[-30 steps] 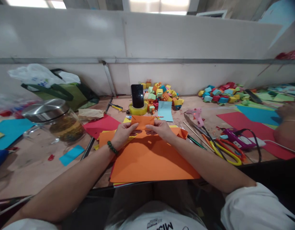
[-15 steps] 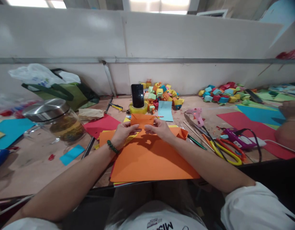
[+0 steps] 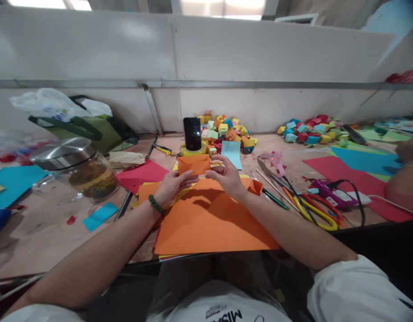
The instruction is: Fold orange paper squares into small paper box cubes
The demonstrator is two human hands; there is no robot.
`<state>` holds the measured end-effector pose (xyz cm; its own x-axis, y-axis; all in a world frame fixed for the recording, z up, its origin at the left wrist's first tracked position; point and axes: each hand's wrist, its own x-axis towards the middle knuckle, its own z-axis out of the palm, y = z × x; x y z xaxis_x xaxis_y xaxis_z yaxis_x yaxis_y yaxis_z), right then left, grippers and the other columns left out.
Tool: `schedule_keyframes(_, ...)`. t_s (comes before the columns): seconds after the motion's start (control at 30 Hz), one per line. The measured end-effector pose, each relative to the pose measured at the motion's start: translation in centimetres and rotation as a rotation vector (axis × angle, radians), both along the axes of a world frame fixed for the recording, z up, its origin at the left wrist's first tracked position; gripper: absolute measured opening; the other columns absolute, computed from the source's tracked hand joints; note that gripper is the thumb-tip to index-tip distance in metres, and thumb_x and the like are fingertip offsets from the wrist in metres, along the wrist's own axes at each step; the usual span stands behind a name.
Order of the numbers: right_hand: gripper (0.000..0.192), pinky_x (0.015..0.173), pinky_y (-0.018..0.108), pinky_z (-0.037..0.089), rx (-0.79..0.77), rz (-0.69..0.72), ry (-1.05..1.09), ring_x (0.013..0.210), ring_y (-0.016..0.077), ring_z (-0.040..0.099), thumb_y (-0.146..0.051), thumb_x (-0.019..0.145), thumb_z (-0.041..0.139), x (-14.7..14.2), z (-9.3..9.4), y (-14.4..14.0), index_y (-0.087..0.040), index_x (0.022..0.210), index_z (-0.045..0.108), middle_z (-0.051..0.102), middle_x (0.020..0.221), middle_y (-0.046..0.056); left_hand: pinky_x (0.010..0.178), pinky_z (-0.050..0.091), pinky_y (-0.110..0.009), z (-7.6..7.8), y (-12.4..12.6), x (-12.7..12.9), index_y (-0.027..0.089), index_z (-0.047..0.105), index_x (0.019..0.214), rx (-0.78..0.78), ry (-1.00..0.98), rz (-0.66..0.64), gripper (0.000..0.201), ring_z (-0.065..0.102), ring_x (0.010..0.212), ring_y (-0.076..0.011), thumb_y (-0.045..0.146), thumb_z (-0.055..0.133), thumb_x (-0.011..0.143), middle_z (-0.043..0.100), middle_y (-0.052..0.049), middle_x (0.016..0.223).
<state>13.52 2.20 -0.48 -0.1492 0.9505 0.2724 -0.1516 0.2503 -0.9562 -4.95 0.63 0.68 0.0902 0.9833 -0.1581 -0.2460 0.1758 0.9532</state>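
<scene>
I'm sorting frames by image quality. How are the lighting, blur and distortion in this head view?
Head view: bright overhead light, with glare on the white wall. Wide-angle bending curves the rail. The hands cast soft shadows on the orange sheet. The folded orange paper in the left hand and right hand is sharp; the jar at left is smeared.

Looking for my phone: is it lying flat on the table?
No, the phone stands upright in a yellow tape roll behind the folded orange paper.
</scene>
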Motion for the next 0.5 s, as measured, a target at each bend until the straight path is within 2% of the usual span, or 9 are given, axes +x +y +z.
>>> schedule_keyframes(0.1, 0.041, 0.067, 0.027, 0.056, -0.051, 0.077, -0.040, 0.062, 0.0123, 0.068, -0.053, 0.063, 0.077, -0.01, 0.11, -0.02, -0.023, 0.083, 0.059, 0.069, 0.073, -0.004, 0.062, 0.054, -0.018, -0.09, -0.06, 0.13, 0.010, 0.070, 0.088, 0.015, 0.008, -0.020, 0.028, 0.073, 0.076, -0.0176, 0.029, 0.080, 0.069, 0.077, -0.012, 0.085)
schedule_keyframes(0.2, 0.042, 0.066, 0.026, 0.055, -0.105, 0.089, -0.056, 0.063, 0.0124, 0.068, -0.057, 0.061, 0.077, -0.06, -0.05, 0.21, -0.019, 0.073, 0.063, 0.067, 0.071, -0.002, 0.057, 0.052, -0.017, 0.24, -0.30, 0.39, 0.012, 0.070, 0.089, 0.032, 0.027, -0.041, 0.031, 0.073, 0.074, -0.0176, 0.029, 0.082, 0.066, 0.076, -0.010, 0.086)
schedule_keyframes(0.4, 0.046, 0.069, 0.027, 0.057, -0.122, 0.059, 0.008, 0.062, 0.0125, 0.069, -0.059, 0.054, 0.080, 0.02, -0.03, 0.50, -0.018, 0.067, 0.064, 0.068, 0.069, -0.002, 0.059, 0.053, -0.019, 0.52, -0.47, 0.17, 0.023, 0.057, 0.123, 0.203, 0.054, 0.037, 0.063, 0.074, 0.073, -0.0166, 0.028, 0.081, 0.065, 0.074, -0.001, 0.088)
schedule_keyframes(0.5, 0.046, 0.070, 0.026, 0.057, -0.112, 0.076, 0.019, 0.063, 0.0120, 0.069, -0.059, 0.054, 0.080, 0.07, 0.10, 0.45, -0.018, 0.071, 0.066, 0.069, 0.072, -0.002, 0.063, 0.054, -0.021, 0.21, -0.33, -0.10, 0.020, 0.065, 0.111, 0.237, 0.056, -0.010, 0.051, 0.074, 0.078, -0.0178, 0.033, 0.081, 0.064, 0.073, -0.003, 0.097)
